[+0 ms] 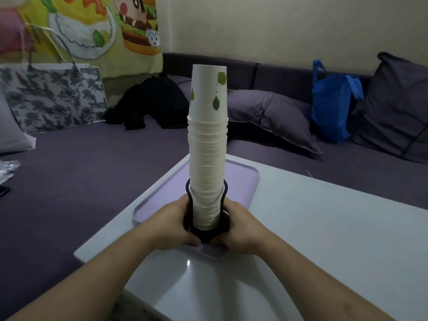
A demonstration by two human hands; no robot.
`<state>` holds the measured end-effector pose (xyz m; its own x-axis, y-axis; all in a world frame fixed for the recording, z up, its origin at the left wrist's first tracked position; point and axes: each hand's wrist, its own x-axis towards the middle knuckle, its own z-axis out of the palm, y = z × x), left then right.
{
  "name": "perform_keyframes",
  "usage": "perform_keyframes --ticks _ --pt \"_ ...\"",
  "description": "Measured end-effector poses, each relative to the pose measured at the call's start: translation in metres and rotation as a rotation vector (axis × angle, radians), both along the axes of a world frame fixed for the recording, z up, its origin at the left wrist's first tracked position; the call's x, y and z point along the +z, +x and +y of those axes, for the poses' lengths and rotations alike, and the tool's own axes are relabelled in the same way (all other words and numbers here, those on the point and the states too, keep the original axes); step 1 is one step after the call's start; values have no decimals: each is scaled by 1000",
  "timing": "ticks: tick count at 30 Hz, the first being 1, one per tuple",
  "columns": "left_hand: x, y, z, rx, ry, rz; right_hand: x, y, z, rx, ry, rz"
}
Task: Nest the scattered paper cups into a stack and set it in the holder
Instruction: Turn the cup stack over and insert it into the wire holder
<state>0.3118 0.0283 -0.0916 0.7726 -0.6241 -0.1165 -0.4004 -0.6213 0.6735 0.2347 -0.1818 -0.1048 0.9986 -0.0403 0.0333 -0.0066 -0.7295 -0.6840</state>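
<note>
Cup stack: upside down, nested tall and upright in the black holder.
Left hand: fingers wrapped on the holder's base, left side.
Right hand: fingers wrapped on its right side.
Holder's place: on the lilac tray.
Tray's place: white table.

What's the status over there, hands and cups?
Left hand and right hand gripping holder base. Cup stack upside down, seated in holder over lilac tray. No stray cups, nothing blocking.
</note>
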Motion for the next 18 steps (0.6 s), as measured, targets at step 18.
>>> perform_keyframes --ticks 18 --pt "-12 4 -7 31 -245 96 -3 3 4 -33 190 -22"
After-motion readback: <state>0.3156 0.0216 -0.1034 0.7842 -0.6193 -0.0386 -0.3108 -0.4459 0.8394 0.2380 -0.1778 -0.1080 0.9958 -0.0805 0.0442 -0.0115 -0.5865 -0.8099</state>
